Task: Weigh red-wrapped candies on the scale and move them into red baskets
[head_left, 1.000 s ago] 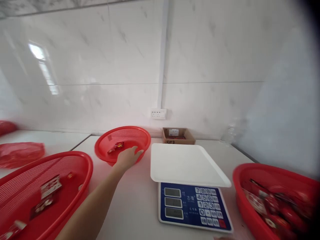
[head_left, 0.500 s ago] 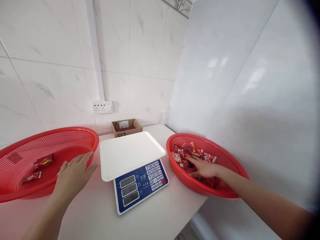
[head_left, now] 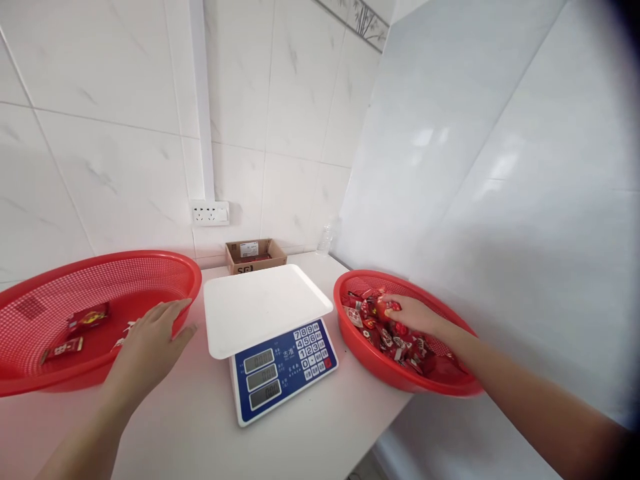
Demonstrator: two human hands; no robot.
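Observation:
At the left, my left hand [head_left: 153, 343] rests over the near rim of a red mesh basket [head_left: 165, 263], its fingers spread. A few small wrapped packets lie in that basket, among them a red packet [head_left: 90, 317] and a smaller one [head_left: 64, 349]. Inside the right red basket [head_left: 365, 365], my right hand [head_left: 415, 313] reaches over a pile of red wrapped candies [head_left: 400, 347]. Its fingers are closed on a red candy packet [head_left: 390, 308], whose far side is hidden. Between the baskets stands a scale with a white pan [head_left: 265, 310] and a blue keypad panel [head_left: 287, 373].
Behind the scale sits an open cardboard box [head_left: 257, 265] with dark red contents. A clear plastic container [head_left: 326, 239] stands in the back corner. Tiled wall with a socket [head_left: 211, 213] rises behind; a glossy panel [head_left: 475, 200] borders the right basket.
My right hand has risen slightly and moved away from me in the basket, its fingers closing on a red packet and uncovering more candies. My left hand stays at the left rim.

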